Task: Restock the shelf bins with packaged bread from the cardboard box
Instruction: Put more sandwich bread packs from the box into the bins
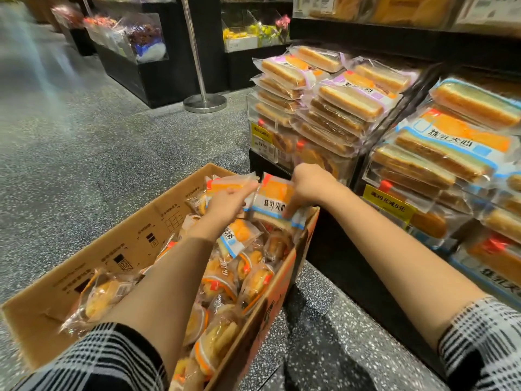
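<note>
An open cardboard box [118, 249] on the floor holds several clear packets of bread. Over its far end my left hand [225, 203] grips a packet with an orange label [225, 185]. My right hand [306, 184] grips a blue-edged packet of sliced bread [275, 201] just above the box's right rim. The two packets touch. To the right, a clear shelf bin [375, 162] is stacked high with blue-edged bread packets [451, 148]. A second bin [253, 108] further back is piled with purple-edged bread packets [332, 108].
A steel post with a round base [204, 103] stands on the speckled floor behind the box. Black display stands with candy bins [135, 40] line the back left. A dark upper shelf [394, 32] overhangs the bread bins. Yellow price tags [387, 204] hang on the bin fronts.
</note>
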A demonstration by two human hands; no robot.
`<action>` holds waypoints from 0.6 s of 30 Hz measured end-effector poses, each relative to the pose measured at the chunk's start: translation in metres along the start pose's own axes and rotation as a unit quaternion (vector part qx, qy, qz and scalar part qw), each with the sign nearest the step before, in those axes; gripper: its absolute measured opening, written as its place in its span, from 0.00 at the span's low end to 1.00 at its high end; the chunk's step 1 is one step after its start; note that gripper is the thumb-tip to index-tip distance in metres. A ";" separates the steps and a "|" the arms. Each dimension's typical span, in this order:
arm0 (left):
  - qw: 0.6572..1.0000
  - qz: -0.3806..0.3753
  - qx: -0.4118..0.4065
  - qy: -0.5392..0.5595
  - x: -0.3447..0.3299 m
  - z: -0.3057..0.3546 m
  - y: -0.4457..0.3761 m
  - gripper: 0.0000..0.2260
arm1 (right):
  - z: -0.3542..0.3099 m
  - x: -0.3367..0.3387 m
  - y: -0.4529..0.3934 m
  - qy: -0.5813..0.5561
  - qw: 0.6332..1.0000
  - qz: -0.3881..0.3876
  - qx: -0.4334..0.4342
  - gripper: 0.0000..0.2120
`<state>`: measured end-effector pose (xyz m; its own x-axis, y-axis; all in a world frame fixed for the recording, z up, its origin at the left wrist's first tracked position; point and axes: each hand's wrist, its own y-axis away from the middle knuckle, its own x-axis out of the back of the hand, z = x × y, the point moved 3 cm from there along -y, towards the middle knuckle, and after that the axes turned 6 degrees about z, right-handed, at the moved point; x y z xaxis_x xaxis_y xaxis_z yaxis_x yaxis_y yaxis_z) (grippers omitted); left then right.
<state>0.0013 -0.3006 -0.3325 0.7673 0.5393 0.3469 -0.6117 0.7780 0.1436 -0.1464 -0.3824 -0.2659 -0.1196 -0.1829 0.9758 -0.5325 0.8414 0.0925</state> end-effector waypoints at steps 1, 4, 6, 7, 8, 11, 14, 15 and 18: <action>0.999 -0.022 0.001 0.040 0.001 0.007 0.000 0.25 | -0.001 0.008 0.001 -0.025 0.999 -0.008 0.019 0.23; 0.981 -0.136 0.042 0.130 0.007 0.025 0.008 0.19 | -0.010 0.022 0.009 -0.115 0.988 -0.051 0.087 0.30; 0.970 -0.170 0.047 0.164 0.015 0.026 0.009 0.17 | -0.017 0.021 0.014 -0.159 0.978 -0.063 0.118 0.29; 0.972 -0.157 0.042 0.171 0.021 0.023 0.008 0.18 | -0.020 0.018 0.014 -0.175 0.975 -0.057 0.129 0.29; 0.977 -0.129 0.037 0.169 0.028 0.017 0.006 0.20 | -0.023 0.015 0.014 -0.200 0.969 -0.049 0.135 0.28; 0.980 -0.034 0.033 0.193 0.052 -0.006 -0.001 0.15 | -0.033 0.001 0.011 -0.369 0.922 -0.065 0.096 0.18; 0.950 0.070 0.091 0.291 0.078 -0.034 -0.005 0.12 | -0.026 -0.027 -0.004 -0.459 0.879 -0.122 -0.032 0.28; 0.929 0.100 0.110 0.340 0.086 -0.044 -0.007 0.14 | -0.022 -0.039 -0.010 -0.437 0.887 -0.137 -0.061 0.30; 0.890 0.161 0.138 0.404 0.104 -0.071 -0.009 0.24 | -0.016 -0.075 -0.017 -0.307 0.929 -0.182 -0.098 0.25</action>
<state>0.1001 -0.2292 -0.3635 0.3642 0.8625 -0.3514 -0.7628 0.4927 0.4187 -0.1145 -0.3749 -0.3378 -0.4487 -0.6785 0.5817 -0.4755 0.7323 0.4874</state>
